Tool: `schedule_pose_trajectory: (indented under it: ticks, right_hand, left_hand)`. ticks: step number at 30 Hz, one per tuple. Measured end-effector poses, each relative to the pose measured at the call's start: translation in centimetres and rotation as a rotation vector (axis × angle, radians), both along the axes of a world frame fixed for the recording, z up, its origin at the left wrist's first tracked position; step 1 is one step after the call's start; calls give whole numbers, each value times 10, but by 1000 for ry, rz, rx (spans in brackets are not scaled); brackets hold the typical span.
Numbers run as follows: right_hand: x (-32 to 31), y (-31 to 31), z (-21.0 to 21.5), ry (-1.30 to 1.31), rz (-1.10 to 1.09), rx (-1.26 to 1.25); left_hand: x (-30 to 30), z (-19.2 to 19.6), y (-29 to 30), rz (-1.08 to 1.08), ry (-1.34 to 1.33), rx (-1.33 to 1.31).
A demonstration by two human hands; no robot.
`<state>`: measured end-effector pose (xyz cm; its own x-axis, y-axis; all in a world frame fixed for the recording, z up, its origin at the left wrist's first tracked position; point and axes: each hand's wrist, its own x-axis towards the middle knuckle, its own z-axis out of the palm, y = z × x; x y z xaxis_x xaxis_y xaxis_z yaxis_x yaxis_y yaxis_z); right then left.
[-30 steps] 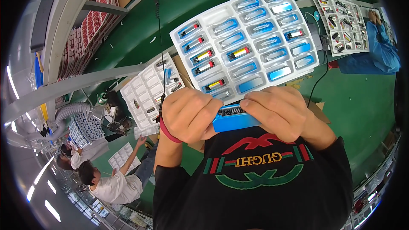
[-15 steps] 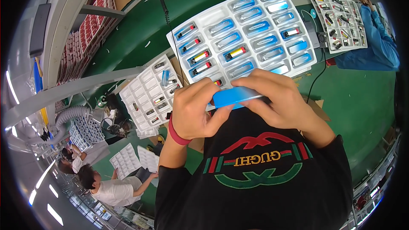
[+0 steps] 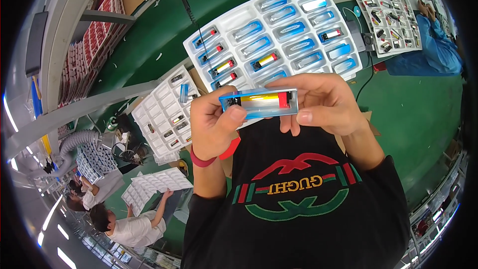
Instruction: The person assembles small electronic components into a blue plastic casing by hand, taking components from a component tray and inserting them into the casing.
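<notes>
2 hands, left hand (image 3: pixel 211 122) and right hand (image 3: pixel 323 104), pinch a blue case (image 3: pixel 259 103) level, its red end rightward.

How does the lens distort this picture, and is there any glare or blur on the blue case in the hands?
Head view: straight edges, like the white tray's sides, bow toward the dark round rim; the blue case between left hand and right hand is sharp, with a pale sheen along its yellow part; far corners are small and soft.
</notes>
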<state>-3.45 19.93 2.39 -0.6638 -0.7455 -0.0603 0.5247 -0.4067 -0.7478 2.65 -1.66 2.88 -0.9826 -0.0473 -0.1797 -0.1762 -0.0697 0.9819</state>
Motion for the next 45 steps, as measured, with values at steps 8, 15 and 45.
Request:
schedule_pose_trajectory:
  ticks: [8, 15, 45]
  right_hand:
    - [4, 5, 3, -33, 0, -130]
    - [5, 9, 9, 8, 3, -136]
    - [1, 9, 5, -26, 84, -238]
  left_hand:
    - [0, 21, 10, -35, 126, 92]
    - [2, 16, 4, -96, 159, 124]
    - [10, 38, 13, -10, 75, 31]
